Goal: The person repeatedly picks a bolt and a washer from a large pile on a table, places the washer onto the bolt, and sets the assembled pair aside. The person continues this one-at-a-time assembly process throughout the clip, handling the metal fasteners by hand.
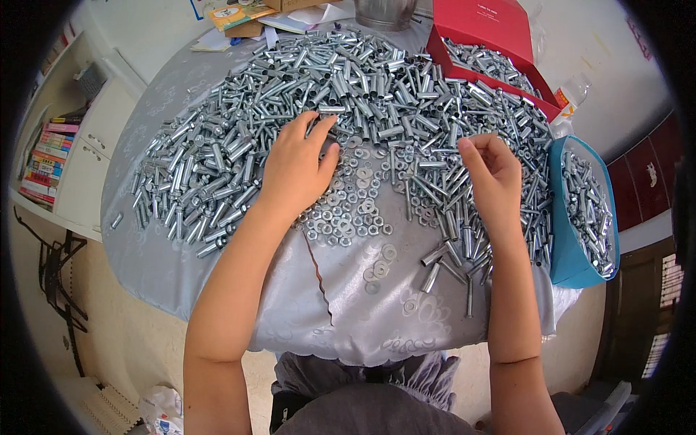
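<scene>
My left hand (296, 161) reaches to the near edge of a big heap of shiny metal sleeves (366, 90). Its thumb and fingers are apart, with the fingertips among the sleeves. Beside its thumb lies a patch of hex nuts (346, 196) mixed with flat washers (363, 174). Over long thin bolts (431, 190) on the right hovers my right hand (496, 174). Its fingers are curled in toward the thumb, and what they hold, if anything, is hidden. Loose washers (380, 269) and a few sleeves (431, 278) lie nearer to me.
A grey patterned cloth (290, 304), with a wavy dark slit, covers the round table. At the right stands a blue-green box (557, 217) of bolt assemblies; behind it are an open red box (484, 20) and a plastic bottle (576, 88). A metal pot (384, 13) stands at the back.
</scene>
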Motion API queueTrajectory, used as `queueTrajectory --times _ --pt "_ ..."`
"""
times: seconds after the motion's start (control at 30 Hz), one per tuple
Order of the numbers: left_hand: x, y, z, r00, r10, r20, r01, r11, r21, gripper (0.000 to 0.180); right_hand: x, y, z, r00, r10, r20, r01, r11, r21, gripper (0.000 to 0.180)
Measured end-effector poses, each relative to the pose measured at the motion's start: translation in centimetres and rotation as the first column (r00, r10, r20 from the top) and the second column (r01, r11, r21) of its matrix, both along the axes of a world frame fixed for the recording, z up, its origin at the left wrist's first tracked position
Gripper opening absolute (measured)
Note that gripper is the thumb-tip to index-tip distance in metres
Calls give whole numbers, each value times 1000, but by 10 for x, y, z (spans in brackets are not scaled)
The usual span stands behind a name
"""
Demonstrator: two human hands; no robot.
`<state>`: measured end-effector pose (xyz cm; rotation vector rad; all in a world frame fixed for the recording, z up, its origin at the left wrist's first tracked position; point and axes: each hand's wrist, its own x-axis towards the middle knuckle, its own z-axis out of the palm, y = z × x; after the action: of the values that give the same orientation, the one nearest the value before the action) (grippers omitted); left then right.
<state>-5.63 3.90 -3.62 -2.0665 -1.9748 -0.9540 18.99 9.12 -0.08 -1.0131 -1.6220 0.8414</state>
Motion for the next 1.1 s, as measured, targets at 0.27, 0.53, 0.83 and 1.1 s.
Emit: queueTrajectory --times 0.27,0.53,0.83,1.1 --pt "-8 4 1 995 -15 102 14 1000 7 20 -4 -3 0 999 41 0 -41 999 -24 14" --pt "-14 6 -2 994 -20 109 17 999 27 20 -6 -6 1 993 92 -79 -102 986 -129 14" --pt "-7 -3 6 976 -73 204 51 992 113 28 -7 -10 2 995 97 -9 -97 988 -120 16" --pt "-8 -6 10 989 -79 124 62 989 136 32 -1 -3 -3 997 80 22 -76 987 -139 18"
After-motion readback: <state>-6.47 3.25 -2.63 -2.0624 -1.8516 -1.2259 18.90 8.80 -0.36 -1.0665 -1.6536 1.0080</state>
